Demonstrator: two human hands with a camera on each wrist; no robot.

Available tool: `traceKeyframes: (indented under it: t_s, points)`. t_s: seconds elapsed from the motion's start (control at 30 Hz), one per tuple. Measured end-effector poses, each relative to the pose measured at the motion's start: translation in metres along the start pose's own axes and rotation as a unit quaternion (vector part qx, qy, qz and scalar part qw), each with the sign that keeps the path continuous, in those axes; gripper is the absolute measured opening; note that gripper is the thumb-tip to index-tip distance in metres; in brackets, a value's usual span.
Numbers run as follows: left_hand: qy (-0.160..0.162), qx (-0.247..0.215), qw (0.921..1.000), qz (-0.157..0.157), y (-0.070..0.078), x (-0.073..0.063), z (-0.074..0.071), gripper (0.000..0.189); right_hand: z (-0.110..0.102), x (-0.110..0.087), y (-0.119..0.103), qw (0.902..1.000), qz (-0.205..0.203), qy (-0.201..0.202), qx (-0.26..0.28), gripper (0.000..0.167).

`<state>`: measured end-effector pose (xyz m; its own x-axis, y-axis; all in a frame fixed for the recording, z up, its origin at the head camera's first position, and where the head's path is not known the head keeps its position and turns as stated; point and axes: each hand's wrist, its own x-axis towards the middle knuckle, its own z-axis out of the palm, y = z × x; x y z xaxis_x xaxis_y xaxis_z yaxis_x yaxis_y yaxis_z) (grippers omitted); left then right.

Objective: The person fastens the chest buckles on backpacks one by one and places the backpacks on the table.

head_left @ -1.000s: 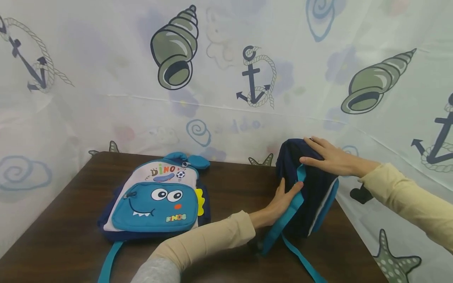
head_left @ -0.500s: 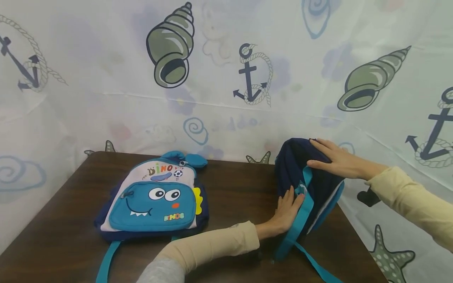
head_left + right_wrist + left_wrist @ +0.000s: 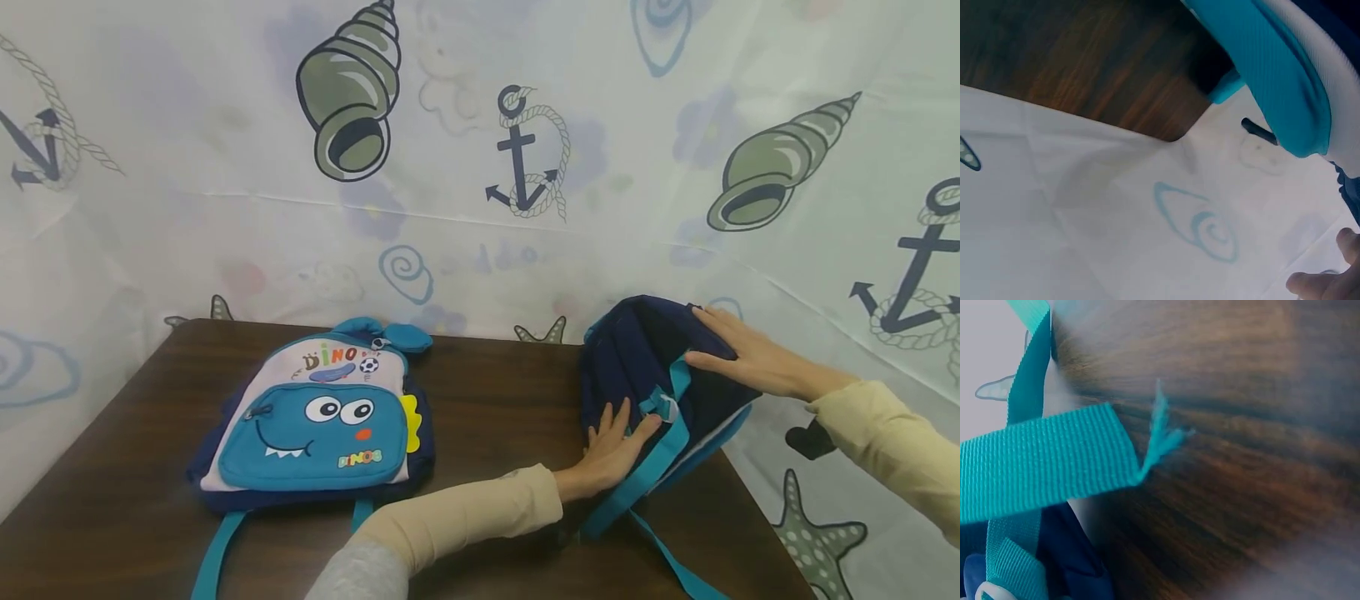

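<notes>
A navy backpack (image 3: 626, 358) with turquoise straps stands tilted at the table's right side, its back panel partly turned toward me. Spread fingers of my left hand (image 3: 609, 454) press flat against its lower back panel, beside a turquoise strap (image 3: 660, 454). Along its upper right edge lies my right hand (image 3: 761, 357), fingers stretched out, thumb on the near side. In the left wrist view a loose strap end (image 3: 1047, 462) with frayed threads crosses the picture. The right wrist view has the backpack's turquoise front (image 3: 1279, 81) and some of my right fingertips at lower right.
A second backpack (image 3: 315, 437), with a dinosaur face, lies on the left of the dark wooden table (image 3: 502, 417). Its straps hang toward the front. Behind the table hangs a white cloth (image 3: 465, 242) printed with shells and anchors. The table's right edge runs close by the standing backpack.
The backpack on the right has tipped further to the right, my right hand moving right with it. My left hand has slid slightly right, and its fingers have straightened off the strap onto the panel.
</notes>
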<state>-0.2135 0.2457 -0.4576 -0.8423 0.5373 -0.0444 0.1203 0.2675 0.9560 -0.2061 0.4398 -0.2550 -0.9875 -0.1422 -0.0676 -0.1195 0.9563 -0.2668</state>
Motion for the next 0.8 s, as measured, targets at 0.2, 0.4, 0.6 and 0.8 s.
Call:
traceKeyframes:
  t_s: [0.2,0.4,0.6,0.8]
  points:
    - [-0.003,0.038,0.9993,-0.004,0.000,0.003,-0.003,0.092,0.007,-0.004,0.015,1.0000,0.002,-0.001,0.001,0.095]
    - [0.004,0.093,0.9955,-0.016,-0.002,-0.001,-0.014,0.092,0.021,-0.004,0.019,1.0000,-0.004,0.006,0.004,0.099]
    - [-0.002,0.134,0.9904,-0.034,-0.004,-0.010,-0.039,0.094,0.037,-0.004,0.012,0.9999,-0.005,0.014,-0.005,0.100]
    - [0.000,0.187,0.9810,-0.050,-0.009,-0.017,-0.062,0.097,0.056,-0.004,0.008,0.9996,-0.009,0.016,0.021,0.101]
